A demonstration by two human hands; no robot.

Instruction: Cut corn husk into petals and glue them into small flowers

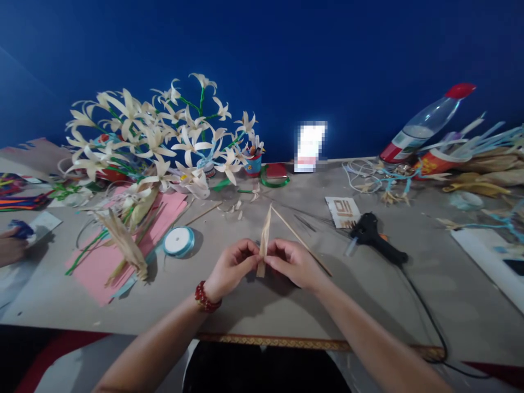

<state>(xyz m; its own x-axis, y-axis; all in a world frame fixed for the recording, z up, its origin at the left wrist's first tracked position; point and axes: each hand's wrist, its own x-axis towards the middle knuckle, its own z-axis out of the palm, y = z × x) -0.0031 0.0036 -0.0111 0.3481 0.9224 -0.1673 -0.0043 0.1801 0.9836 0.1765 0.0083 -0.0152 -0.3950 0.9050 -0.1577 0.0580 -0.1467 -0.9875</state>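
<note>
My left hand (233, 266) and my right hand (293, 262) meet over the grey table (262, 305), both pinched closed on a pale dried leaf strip (265, 236) that stands upright between them. A thin wooden stick (301, 240) slants from the strip's tip down past my right hand; it seems held there too. A red bead bracelet (206, 299) circles my left wrist.
Cream leaf flowers on green stems (164, 131) fill the back left, with pink paper (123, 240) and a ribbon spool (179, 240) nearer. A black glue gun (374, 236) with its cord lies right. A tilted bottle (426, 123) and husk scraps sit far right. Another person's hand (10, 245) shows at the left edge.
</note>
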